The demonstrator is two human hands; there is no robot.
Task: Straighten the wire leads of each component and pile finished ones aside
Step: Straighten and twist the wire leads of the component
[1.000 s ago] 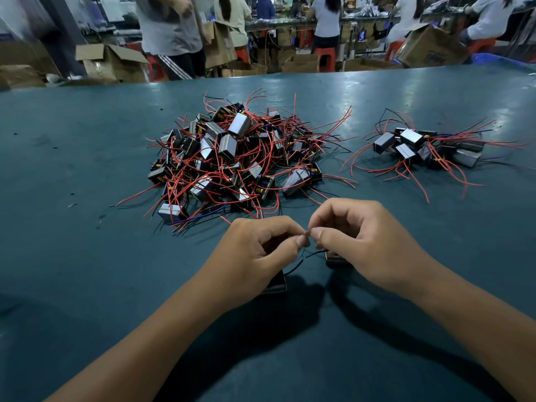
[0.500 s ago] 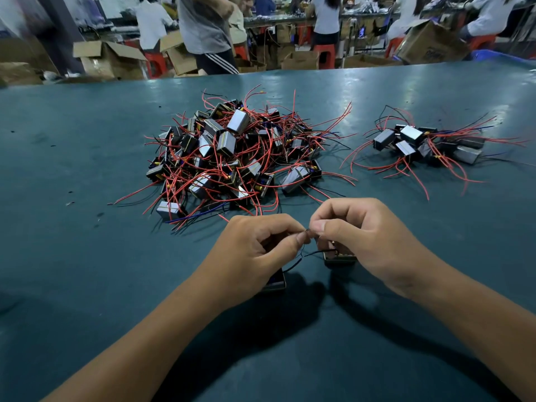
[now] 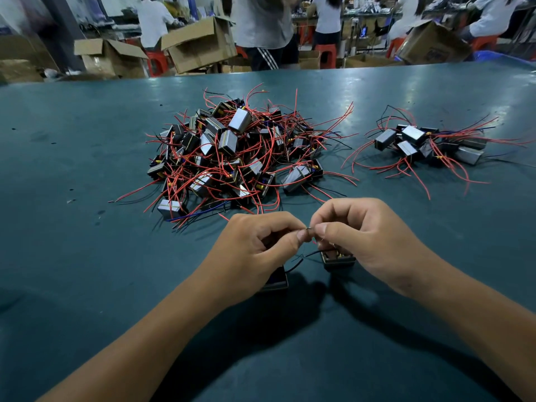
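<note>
A big heap of small boxy components [image 3: 235, 158] with tangled red, black and blue leads lies mid-table. A smaller pile of components [image 3: 426, 143] with leads fanned out sits at the right. Close to me, my left hand [image 3: 255, 248] and my right hand [image 3: 365, 236] meet thumb to thumb and pinch a thin wire lead [image 3: 309, 229] between them. A dark component [image 3: 338, 259] sits under my right hand, with a black lead running left. Another dark component [image 3: 275, 281] shows under my left hand.
The work goes on over a dark teal table [image 3: 87, 256]. Beyond its far edge stand cardboard boxes [image 3: 200, 44], red stools [image 3: 324, 55] and several people at other benches.
Both hands have stayed together on the lead with only slight finger shifts. The component under my right hand shows more. People behind the table have moved.
</note>
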